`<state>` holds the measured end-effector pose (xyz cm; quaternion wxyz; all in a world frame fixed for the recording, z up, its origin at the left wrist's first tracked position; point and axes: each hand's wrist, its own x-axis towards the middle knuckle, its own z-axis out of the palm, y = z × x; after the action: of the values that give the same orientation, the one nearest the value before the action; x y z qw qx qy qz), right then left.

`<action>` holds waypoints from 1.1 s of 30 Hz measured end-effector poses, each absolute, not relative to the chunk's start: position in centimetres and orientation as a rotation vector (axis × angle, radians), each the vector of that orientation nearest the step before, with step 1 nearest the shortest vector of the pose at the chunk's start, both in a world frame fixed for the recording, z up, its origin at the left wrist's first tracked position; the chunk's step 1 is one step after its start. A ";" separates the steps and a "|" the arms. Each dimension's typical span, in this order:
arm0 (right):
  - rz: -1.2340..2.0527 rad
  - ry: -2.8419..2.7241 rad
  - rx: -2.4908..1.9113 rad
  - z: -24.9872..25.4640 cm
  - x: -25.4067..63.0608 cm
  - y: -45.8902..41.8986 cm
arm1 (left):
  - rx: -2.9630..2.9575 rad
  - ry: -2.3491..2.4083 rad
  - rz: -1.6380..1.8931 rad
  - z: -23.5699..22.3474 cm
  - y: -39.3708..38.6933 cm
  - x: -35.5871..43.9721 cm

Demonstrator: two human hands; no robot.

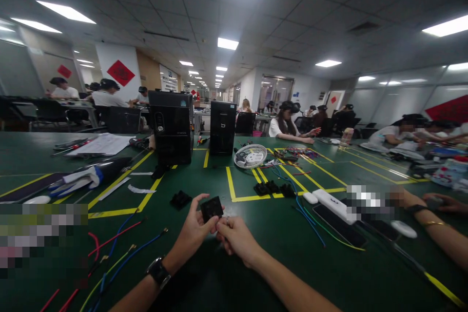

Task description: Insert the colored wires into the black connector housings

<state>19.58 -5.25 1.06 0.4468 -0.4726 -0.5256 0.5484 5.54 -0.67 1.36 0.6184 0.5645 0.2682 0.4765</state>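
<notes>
My left hand (pixel 197 219), with a watch on its wrist, grips a small black square plastic part (pixel 212 208) between thumb and fingers, raised above the green table. My right hand (pixel 236 236) is closed in a pinch against the part's lower right edge; whatever its fingertips hold is hidden. Left of my hands lies a dark clump of black parts (pixel 180 199). More black parts (pixel 266 188) sit farther off to the right. Loose wires (pixel 137 252) in blue, red and yellow-green, some with metal ends, spread at the lower left.
Two black computer towers (pixel 171 129) stand across the table (pixel 204 180), with a white basket (pixel 250 156) beside them. Gloves (pixel 78 180) and papers (pixel 100 145) lie left. At right are a white power strip (pixel 334 205), a phone (pixel 338 225) and another person's hands (pixel 402 198).
</notes>
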 end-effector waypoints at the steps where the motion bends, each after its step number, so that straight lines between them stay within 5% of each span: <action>1: 1.363 -1.296 -1.150 1.1 19.6 -5.3 | 1.269 0.596 1.093 1.5 -0.7 5.4; 10: 1.556 -1.281 -1.028 1.9 17.9 -6.8 | 0.856 0.457 1.136 2.8 -1.7 5.7; 16: 1.621 -1.287 -1.072 1.6 17.9 -6.9 | 1.083 0.582 1.205 2.0 -1.3 5.4; 33: 1.382 -1.399 -1.236 1.6 17.6 -7.0 | 0.735 0.480 1.220 2.7 -1.5 6.6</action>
<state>17.59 -7.01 1.59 0.3979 -0.4882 -0.5525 0.5460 6.59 -1.53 2.68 0.7308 0.3337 0.2179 0.5542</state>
